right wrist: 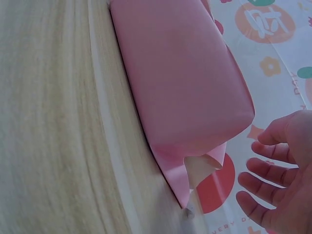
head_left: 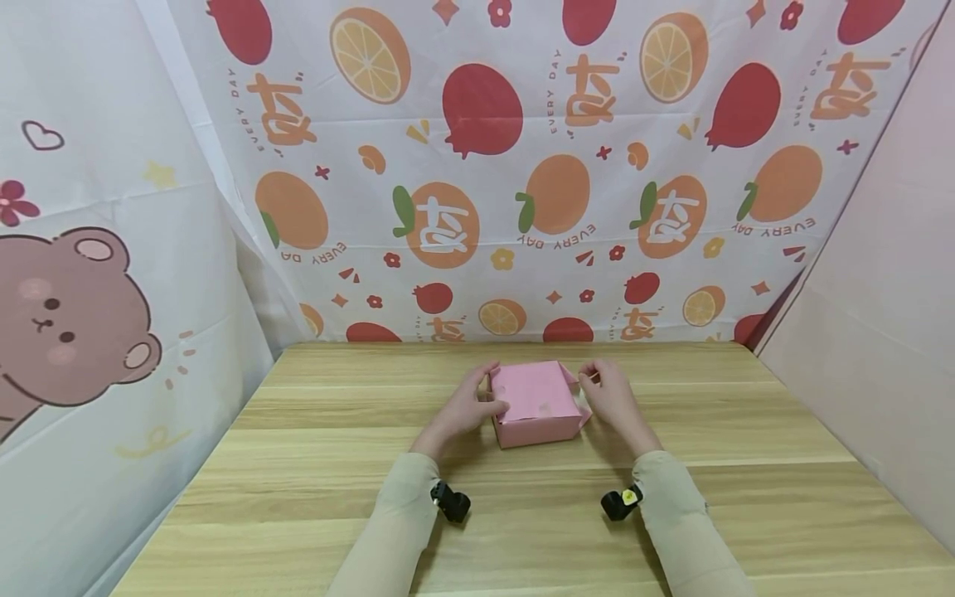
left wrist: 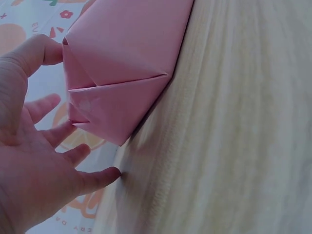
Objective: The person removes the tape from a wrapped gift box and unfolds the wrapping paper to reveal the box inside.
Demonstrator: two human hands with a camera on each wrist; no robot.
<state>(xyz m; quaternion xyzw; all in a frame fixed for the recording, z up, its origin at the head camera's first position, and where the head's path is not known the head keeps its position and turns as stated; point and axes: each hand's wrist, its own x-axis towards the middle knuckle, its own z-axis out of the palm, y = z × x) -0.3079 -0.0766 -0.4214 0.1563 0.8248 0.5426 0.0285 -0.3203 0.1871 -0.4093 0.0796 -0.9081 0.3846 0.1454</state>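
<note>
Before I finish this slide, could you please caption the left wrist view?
A left hand touches a pink box at its folded end.

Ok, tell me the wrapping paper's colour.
The wrapping paper is pink, clearest in the right wrist view.

- Box: pink
- Tabletop: yellow-brown wood grain
- Back cloth, 12 o'clock: white, red and orange fruit print
- Side cloth, 9 o'clock: white, brown bear print
- 2 sleeves: cream
- 2 wrist cameras: black

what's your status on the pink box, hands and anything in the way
Left hand touching pink box at folded left end. Right hand beside open right end, flaps sticking out. Nothing seen blocking either hand.
</note>
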